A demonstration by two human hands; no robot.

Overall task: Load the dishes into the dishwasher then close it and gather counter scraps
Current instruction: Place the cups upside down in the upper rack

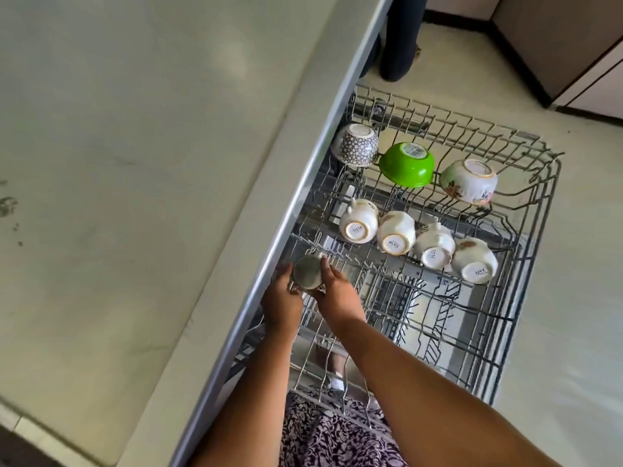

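The dishwasher's upper wire rack [526,264] is pulled out beside the counter. A steel cup [307,272] sits upside down at the rack's near left corner, gripped from both sides: my left hand [281,303] on its left, my right hand [337,291] on its right. Several white cups [396,232] stand inverted in a row across the middle. Behind them lie a patterned bowl [355,144], a green bowl [406,165] and a floral bowl [468,180], all bottom up.
The pale counter [118,163] fills the left, with small dark scraps [8,207] at its left edge. Its metal-trimmed edge overhangs the rack. A person's dark-clad legs [399,35] stand on the floor beyond the rack. Cabinets [573,55] sit at the top right.
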